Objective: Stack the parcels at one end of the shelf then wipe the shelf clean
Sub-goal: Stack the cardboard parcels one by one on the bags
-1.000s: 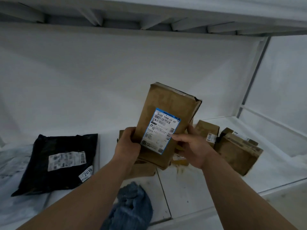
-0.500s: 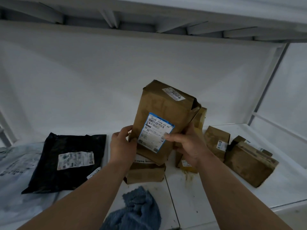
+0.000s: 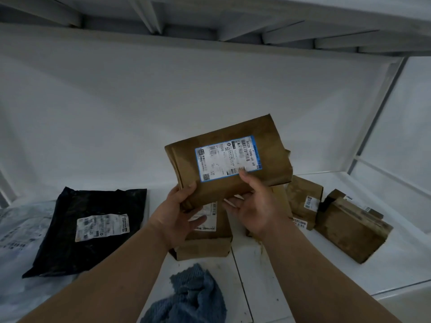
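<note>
Nearest the camera, a crumpled blue cloth (image 3: 191, 297) lies on the front edge of the white shelf (image 3: 263, 283), between the two forearms. Just behind it a brown paper parcel (image 3: 205, 243) lies flat on the shelf, partly hidden by the left hand. Above that parcel both hands hold a larger brown parcel (image 3: 228, 157) clear of the shelf, tilted, its blue-edged label (image 3: 227, 157) facing the camera and turned sideways. The left hand (image 3: 179, 217) grips its lower left corner, thumb on the front face and fingers curled beneath. The right hand (image 3: 256, 210) pinches the lower edge, thumb pressed on the label's bottom border, fingers under the parcel, so each grip is clamped on the raised parcel. To the left, a black mailer bag (image 3: 91, 229) with a white label lies flat, overlapping a grey plastic mailer (image 3: 21, 229) at the frame's edge. To the right, three more brown parcels sit close together: a slim one (image 3: 285, 206) behind the right hand, a small one (image 3: 304, 197) beside it, and a boxy one (image 3: 352, 229) furthest right. Behind everything stands the white back wall (image 3: 163, 108), with the ribbed underside of the upper shelf (image 3: 210, 22) overhead.
</note>
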`<move>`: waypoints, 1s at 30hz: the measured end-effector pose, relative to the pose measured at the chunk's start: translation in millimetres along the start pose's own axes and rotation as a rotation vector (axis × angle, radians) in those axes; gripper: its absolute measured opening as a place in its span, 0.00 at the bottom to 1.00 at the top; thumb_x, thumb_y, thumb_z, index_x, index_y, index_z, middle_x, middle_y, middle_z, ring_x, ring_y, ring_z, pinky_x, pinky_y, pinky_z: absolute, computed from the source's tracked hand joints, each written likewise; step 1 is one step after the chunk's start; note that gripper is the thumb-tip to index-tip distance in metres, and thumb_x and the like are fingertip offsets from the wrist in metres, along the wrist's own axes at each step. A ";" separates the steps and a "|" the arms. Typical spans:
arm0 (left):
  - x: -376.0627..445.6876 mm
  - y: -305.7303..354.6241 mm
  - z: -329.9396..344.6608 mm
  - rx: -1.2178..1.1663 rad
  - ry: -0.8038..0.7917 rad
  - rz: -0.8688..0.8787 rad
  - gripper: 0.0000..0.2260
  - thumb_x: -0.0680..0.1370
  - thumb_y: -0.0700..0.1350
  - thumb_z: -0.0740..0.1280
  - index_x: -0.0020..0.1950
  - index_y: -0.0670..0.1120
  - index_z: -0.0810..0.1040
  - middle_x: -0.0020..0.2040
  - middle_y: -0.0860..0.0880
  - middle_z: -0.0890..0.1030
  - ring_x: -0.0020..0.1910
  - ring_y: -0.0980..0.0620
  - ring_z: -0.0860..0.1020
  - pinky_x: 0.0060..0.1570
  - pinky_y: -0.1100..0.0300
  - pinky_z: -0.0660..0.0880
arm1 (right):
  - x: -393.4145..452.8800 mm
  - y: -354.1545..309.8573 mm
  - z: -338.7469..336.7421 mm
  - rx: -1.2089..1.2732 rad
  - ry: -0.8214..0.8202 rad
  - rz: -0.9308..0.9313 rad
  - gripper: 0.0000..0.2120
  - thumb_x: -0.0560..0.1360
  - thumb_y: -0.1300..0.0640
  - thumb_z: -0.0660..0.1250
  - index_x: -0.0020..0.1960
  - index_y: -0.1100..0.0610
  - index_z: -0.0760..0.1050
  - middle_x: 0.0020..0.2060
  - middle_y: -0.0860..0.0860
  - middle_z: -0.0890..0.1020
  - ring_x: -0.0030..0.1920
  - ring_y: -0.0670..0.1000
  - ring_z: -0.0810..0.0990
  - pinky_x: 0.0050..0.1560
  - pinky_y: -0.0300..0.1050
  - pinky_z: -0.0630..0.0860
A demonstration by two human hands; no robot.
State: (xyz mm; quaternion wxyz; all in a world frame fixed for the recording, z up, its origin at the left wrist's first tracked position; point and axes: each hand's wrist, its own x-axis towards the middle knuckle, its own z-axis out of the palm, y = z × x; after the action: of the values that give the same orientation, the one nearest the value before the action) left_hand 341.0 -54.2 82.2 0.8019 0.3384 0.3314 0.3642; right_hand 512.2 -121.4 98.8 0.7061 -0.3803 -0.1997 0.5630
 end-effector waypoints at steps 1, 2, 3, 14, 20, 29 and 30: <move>0.1 1.1 -1.3 -0.027 0.005 0.028 0.28 0.66 0.48 0.75 0.66 0.53 0.75 0.61 0.46 0.79 0.60 0.44 0.77 0.59 0.43 0.74 | -0.2 1.5 -0.1 -0.009 -0.002 0.019 0.21 0.69 0.53 0.74 0.62 0.48 0.77 0.54 0.54 0.85 0.58 0.58 0.81 0.58 0.60 0.77; 0.5 3.0 -2.9 -0.050 0.011 0.054 0.28 0.66 0.47 0.74 0.66 0.52 0.75 0.60 0.46 0.80 0.59 0.43 0.78 0.59 0.43 0.74 | -0.2 2.6 -0.4 -0.024 -0.007 0.037 0.22 0.69 0.52 0.74 0.62 0.48 0.77 0.55 0.54 0.84 0.58 0.58 0.81 0.56 0.60 0.78; 1.2 6.1 -5.2 -0.070 0.014 0.077 0.27 0.67 0.46 0.74 0.66 0.51 0.75 0.60 0.46 0.80 0.58 0.43 0.78 0.59 0.43 0.75 | -1.1 2.9 -0.5 -0.035 -0.010 0.056 0.23 0.69 0.51 0.74 0.63 0.48 0.77 0.57 0.54 0.83 0.58 0.57 0.81 0.54 0.59 0.78; 9.6 43.5 -36.4 -0.112 0.209 0.197 0.21 0.70 0.48 0.75 0.62 0.48 0.78 0.60 0.45 0.80 0.59 0.44 0.78 0.51 0.42 0.79 | 3.2 -12.0 -33.8 -0.096 0.093 0.038 0.20 0.68 0.48 0.76 0.59 0.50 0.79 0.59 0.54 0.82 0.59 0.58 0.80 0.60 0.61 0.76; 15.5 42.2 -30.4 -0.277 0.290 0.248 0.47 0.63 0.52 0.79 0.76 0.57 0.58 0.63 0.44 0.71 0.56 0.40 0.78 0.49 0.43 0.80 | 6.6 -0.6 -17.0 -0.136 0.053 0.143 0.25 0.69 0.56 0.75 0.64 0.49 0.73 0.61 0.59 0.78 0.59 0.63 0.78 0.57 0.63 0.78; 8.7 22.1 13.9 0.139 0.227 0.093 0.33 0.68 0.54 0.77 0.68 0.59 0.65 0.56 0.49 0.79 0.53 0.44 0.80 0.45 0.45 0.80 | 13.3 27.4 5.7 -0.343 0.008 0.257 0.39 0.63 0.39 0.78 0.68 0.48 0.66 0.57 0.60 0.81 0.49 0.64 0.85 0.51 0.62 0.80; 11.1 23.3 10.9 0.144 0.248 0.079 0.33 0.67 0.53 0.77 0.68 0.59 0.66 0.56 0.48 0.80 0.52 0.44 0.80 0.47 0.45 0.80 | 13.5 25.2 4.7 -0.382 0.025 0.248 0.40 0.63 0.38 0.77 0.68 0.47 0.64 0.58 0.59 0.80 0.50 0.63 0.84 0.52 0.63 0.80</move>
State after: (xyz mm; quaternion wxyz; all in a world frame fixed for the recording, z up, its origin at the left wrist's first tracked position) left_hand 346.8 -36.8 103.3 0.7135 0.3604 0.4395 0.4097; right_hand 496.5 -105.2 80.6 0.5492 -0.5358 -0.2454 0.5926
